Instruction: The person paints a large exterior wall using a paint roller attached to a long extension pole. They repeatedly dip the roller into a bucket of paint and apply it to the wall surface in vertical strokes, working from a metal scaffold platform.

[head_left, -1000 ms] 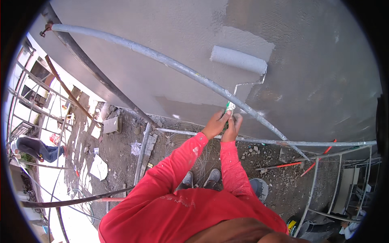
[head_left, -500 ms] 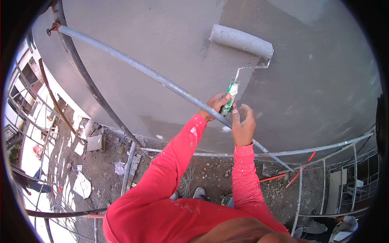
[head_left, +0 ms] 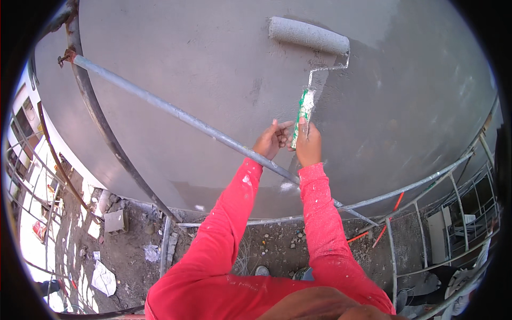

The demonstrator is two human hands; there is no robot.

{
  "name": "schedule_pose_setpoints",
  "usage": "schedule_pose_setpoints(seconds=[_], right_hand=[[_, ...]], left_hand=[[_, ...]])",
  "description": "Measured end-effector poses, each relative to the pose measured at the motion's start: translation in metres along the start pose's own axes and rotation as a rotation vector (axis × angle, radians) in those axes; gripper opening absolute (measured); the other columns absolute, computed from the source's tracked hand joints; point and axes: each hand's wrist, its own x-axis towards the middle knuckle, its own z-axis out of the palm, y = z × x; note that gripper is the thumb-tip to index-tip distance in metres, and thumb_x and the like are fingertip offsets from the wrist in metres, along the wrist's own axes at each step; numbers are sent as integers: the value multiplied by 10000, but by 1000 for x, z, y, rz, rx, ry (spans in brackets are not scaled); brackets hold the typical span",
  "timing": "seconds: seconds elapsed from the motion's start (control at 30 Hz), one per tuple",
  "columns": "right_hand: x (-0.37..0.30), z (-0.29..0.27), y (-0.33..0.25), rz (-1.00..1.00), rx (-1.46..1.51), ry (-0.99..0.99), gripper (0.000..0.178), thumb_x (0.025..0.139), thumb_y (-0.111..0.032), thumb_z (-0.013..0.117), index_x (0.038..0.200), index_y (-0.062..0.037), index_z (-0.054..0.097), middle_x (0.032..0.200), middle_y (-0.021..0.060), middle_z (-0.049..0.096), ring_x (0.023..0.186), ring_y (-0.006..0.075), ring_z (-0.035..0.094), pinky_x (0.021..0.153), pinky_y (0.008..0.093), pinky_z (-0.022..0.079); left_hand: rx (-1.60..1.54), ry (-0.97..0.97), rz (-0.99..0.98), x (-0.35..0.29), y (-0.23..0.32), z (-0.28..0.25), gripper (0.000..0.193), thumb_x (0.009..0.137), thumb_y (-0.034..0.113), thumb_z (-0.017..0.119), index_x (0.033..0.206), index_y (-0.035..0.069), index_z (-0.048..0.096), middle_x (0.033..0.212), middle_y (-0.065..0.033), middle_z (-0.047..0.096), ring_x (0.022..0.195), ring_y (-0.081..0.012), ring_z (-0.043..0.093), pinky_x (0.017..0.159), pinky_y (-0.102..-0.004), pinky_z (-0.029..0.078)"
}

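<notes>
The right-hand grip [head_left: 309, 143] is clamped on the green handle [head_left: 304, 114] of a paint roller [head_left: 309, 35], with the thumb laid along its face. The left hand [head_left: 271, 141] is held loosely apart just beside the handle, its fingers part-curled; whether the handle is touched by them cannot be told. The roller is held upward, its cover seemingly set against the wall [head_left: 213, 69], across the border between two greys.

By judgement, the broad lighter grey to the left and above is already coated, while the darker expanse [head_left: 416, 122] to the right and a small dark patch low on the left seem left uncovered.

The roller cover is a long, rough-napped grey cylinder, carried by a thin, bent, paint-crusted rod [head_left: 328, 68]. The handle is thickly smeared with white. The wall is matt and faintly streaked. In front of it, a smooth metal pole [head_left: 160, 106] is slanted past the left wrist. Below, stony ground is strewn with a squared block [head_left: 116, 222] and a crumpled white sheet [head_left: 103, 278].
</notes>
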Motion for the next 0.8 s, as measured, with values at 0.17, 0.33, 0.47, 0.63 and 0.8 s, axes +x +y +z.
schedule_pose_setpoints(seconds=[0.17, 0.33, 0.47, 0.63, 0.8], right_hand=[[6, -4, -88, 125, 16, 41, 507, 1009, -469, 419, 894, 8, 548, 569, 65, 552, 437, 137, 568, 380, 262, 444], [-33, -4, -68, 245, -77, 49, 501, 1004, -465, 438, 839, -3, 540, 543, 67, 545, 417, 136, 555, 364, 264, 421], [-90, -10, -10, 337, -108, 16, 458, 991, -415, 505, 774, -13, 526, 539, 42, 500, 412, 124, 518, 370, 282, 401], [-124, -5, 0, 409, 14, 40, 436, 984, -393, 532, 753, -23, 529, 531, 17, 475, 399, 102, 474, 365, 276, 368], [-76, 6, -58, 257, 33, 41, 463, 975, -447, 524, 854, -3, 582, 552, 27, 502, 400, 91, 469, 351, 240, 348]], left_hand=[[-15, 225, -34, -89, -16, -34, 609, 1014, 520, 356, 1171, -15, 599, 800, 24, 512, 724, -103, 467, 673, -266, 385], [55, 349, -197, -192, -29, -72, 611, 1016, 520, 345, 1168, -13, 601, 795, 24, 510, 719, -110, 472, 671, -265, 386], [79, 492, -344, -281, -43, -106, 612, 1017, 525, 337, 1165, 1, 617, 792, 26, 508, 704, -111, 470, 662, -265, 390], [289, 713, -588, -414, -79, -170, 620, 987, 574, 365, 1090, 49, 678, 800, 17, 561, 682, -110, 476, 634, -270, 401], [1042, 684, -999, -563, -140, -258, 679, 940, 624, 409, 990, 18, 712, 771, -130, 678, 671, -213, 633, 628, -370, 486]])
